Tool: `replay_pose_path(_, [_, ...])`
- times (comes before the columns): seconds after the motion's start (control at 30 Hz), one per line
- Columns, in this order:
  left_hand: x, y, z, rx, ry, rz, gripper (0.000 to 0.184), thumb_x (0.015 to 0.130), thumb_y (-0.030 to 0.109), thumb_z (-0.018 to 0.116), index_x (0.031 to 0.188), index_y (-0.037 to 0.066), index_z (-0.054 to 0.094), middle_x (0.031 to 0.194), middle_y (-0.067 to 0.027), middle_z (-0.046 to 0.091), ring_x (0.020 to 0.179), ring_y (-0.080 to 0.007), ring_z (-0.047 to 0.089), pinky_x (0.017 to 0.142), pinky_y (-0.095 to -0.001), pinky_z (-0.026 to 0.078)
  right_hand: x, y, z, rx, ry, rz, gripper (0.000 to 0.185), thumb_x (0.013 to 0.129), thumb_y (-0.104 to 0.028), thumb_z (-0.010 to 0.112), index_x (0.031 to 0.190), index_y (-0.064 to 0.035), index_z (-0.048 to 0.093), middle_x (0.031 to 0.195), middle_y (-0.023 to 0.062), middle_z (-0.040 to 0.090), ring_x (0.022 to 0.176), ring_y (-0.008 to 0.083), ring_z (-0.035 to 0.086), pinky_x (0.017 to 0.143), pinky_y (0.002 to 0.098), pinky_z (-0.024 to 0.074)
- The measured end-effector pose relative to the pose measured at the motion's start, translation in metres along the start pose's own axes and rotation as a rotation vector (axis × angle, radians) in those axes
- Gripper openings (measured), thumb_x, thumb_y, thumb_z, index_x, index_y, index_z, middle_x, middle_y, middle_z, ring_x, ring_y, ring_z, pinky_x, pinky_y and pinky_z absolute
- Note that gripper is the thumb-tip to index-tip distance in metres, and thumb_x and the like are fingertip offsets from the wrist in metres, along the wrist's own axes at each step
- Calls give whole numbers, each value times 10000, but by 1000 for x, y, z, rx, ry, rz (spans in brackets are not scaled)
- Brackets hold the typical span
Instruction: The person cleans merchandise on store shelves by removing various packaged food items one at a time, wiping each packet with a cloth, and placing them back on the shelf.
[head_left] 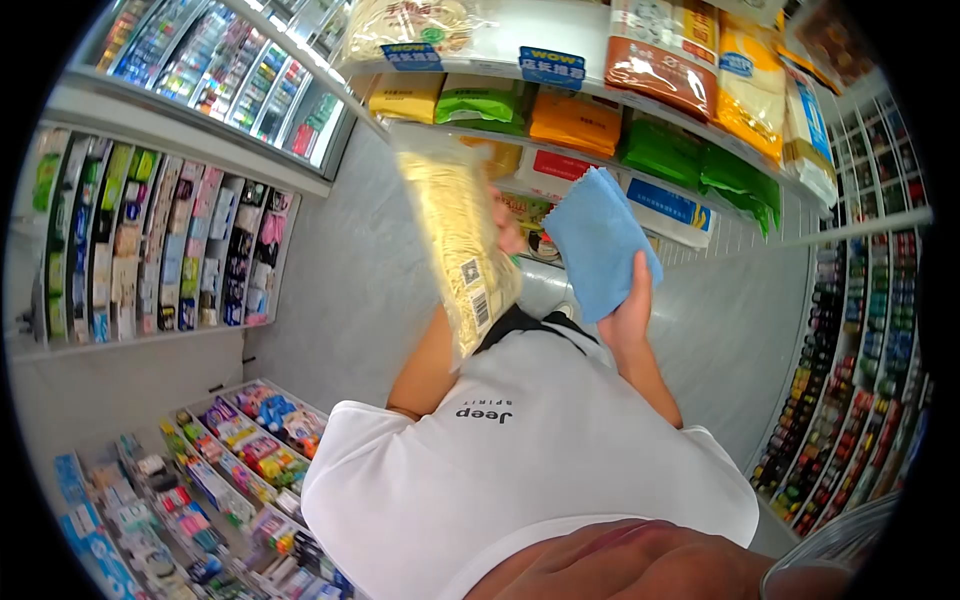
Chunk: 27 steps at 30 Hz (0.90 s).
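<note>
A clear plastic bag of pale yellow noodles [448, 225] is held up in front of my body, its barcode label toward the lower end. My left hand [508, 228] is closed around the bag from behind; some fingers show at its right edge, blurred, and the rest are hidden. To the right, my right hand [629, 305] grips a folded light blue cloth [603, 240] with a zigzag edge by its lower right part. Bag and cloth are apart, both in front of the lower shelves.
Ahead stands a shelf rack [500, 45] with bagged goods, including an orange packet [575, 122] and a green packet [740, 185]. Hanging packets fill a rack [160, 230] on the left. Bottles or cans line shelves [850, 370] at right. Grey floor [340, 260] lies between.
</note>
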<state>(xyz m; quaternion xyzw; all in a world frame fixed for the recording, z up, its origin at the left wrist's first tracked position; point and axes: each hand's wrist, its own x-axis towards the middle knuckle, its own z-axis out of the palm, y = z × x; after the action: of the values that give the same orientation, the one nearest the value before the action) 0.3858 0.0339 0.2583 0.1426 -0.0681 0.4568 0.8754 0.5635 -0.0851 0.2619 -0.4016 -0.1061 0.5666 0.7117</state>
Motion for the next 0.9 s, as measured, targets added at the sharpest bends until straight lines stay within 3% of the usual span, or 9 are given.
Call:
replay_pose_path(0.07, [-15,-28,0,-111,104,-66,523,909,426,617,1242,42,496,958,-88,574,736,-195,513,671,-321,437,4,11,-2,-97,-71,-86,642,984,-490,463,1430,-36,377,1408,143,474,1295,282,477,1053,426,421])
replay_pose_path(0.13, [-24,-47,10,-185,222,-141,517,911,382,616,1275,45,471,962,-65,529,728,-165,455,681,-300,415,9,10,7,-246,-370,-45,629,988,-461,464,1415,-5,400,1427,122,460,1273,235,493,1047,382,413])
replay_pose_path(0.17, [-34,-61,-29,-303,31,-175,523,933,388,582,1318,57,457,1071,-75,552,854,-187,533,771,-325,463,10,10,18,-460,-481,-207,648,980,-450,465,1428,11,381,1460,131,426,1320,265,436,1080,401,356])
replay_pose_path(0.2, [-41,-77,-21,256,232,-13,507,960,397,534,1339,70,451,1134,-81,551,939,-199,555,843,-339,471,10,9,32,-676,-561,-407,668,973,-438,466,1441,28,362,1493,140,392,1368,295,379,1112,421,299])
replay_pose_path(0.23, [-40,-71,0,331,359,-35,506,991,409,468,1378,85,425,1225,-83,535,1062,-207,547,931,-345,458,11,7,46,-848,-606,-617,689,966,-427,467,1453,44,343,1526,149,357,1415,325,323,1145,440,243])
replay_pose_path(0.3, [-36,-62,6,279,471,-102,512,1026,422,394,1427,103,388,1327,-83,511,1191,-212,534,1012,-350,450,3,17,59,-842,-559,-673,672,965,-410,449,1449,45,356,1535,178,335,1460,342,223,1169,444,163])
replay_pose_path(0.53, [-37,-39,-51,174,378,-260,556,1024,451,380,1462,114,323,1401,-91,421,1262,-224,450,1045,-366,408,-21,43,73,-1175,-659,-998,562,959,-441,432,1331,-36,549,1472,175,428,1420,400,294,1151,558,167])
replay_pose_path(0.67, [-41,-27,-51,179,318,-343,585,1020,470,375,1479,119,287,1443,-99,365,1306,-235,397,1071,-376,376,-23,53,77,-1262,-686,-1003,570,960,-453,419,1338,-45,544,1490,163,409,1426,403,276,1154,560,152])
replay_pose_path(0.9, [-46,-15,-55,181,230,-476,638,1012,502,368,1508,127,224,1517,-112,269,1384,-255,306,1118,-395,321,-2,53,109,-1084,-301,-924,635,946,-475,442,1388,-20,485,1503,143,400,1427,381,280,1167,504,147])
